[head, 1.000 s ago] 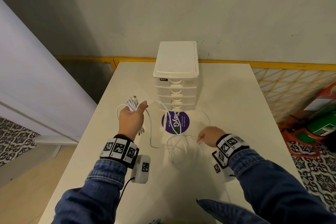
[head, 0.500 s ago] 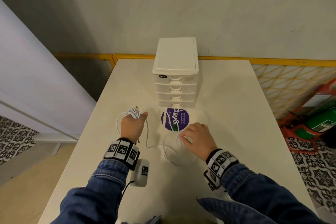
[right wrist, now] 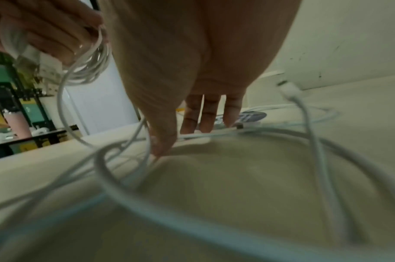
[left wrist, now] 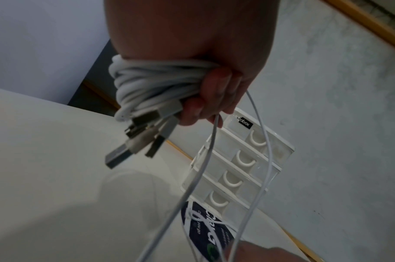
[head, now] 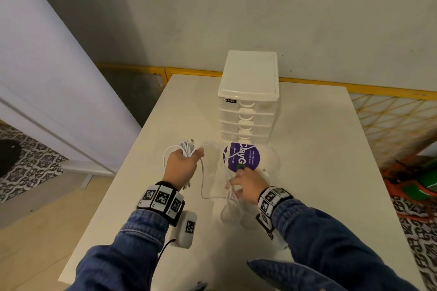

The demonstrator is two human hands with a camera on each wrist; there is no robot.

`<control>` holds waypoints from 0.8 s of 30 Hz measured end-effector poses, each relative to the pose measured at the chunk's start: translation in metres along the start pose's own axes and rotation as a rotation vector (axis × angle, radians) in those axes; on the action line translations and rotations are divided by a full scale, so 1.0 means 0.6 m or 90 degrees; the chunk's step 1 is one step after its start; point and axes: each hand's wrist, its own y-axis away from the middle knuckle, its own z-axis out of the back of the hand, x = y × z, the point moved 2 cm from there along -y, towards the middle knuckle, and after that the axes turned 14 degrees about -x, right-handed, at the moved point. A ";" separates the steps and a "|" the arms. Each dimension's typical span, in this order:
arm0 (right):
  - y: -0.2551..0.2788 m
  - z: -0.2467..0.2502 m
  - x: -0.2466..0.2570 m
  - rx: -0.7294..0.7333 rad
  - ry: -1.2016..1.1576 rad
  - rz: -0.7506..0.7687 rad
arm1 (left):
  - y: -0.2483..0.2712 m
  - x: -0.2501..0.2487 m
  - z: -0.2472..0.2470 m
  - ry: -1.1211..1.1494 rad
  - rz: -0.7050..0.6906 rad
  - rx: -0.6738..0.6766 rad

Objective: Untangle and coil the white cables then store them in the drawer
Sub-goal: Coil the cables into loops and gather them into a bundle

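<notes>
Fingers of the left hand (head: 182, 168) clench a bundle of coiled white cables (left wrist: 151, 83) at centre frame, while the right hand (head: 248, 184), fingers straight, touches loose cable (head: 212, 196) on the table (head: 319, 172); coiling is underway, and next likely needs gathering slack before opening a drawer (head: 247, 117).

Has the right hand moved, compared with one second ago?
Yes. The right hand has moved left and forward, toward the purple sticker before the drawer unit, and now reaches into the loose cables.

Blue denim sleeves (head: 331, 238), black wristbands with white square-patterned tags (head: 160, 199), white wrist camera pod (head: 185, 229).
</notes>
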 end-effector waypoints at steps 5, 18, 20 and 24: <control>0.019 0.035 -0.035 -0.124 -0.157 -0.158 | -0.010 0.003 0.015 -0.010 -0.010 -0.016; 0.169 0.063 -0.244 -0.434 -0.408 -0.763 | -0.064 0.040 0.070 0.025 0.102 -0.205; 0.189 0.057 -0.259 -0.431 -0.430 -0.807 | -0.068 0.042 0.077 0.052 0.123 -0.228; 0.211 0.052 -0.273 -0.427 -0.392 -0.827 | -0.069 0.042 0.081 0.083 0.145 -0.258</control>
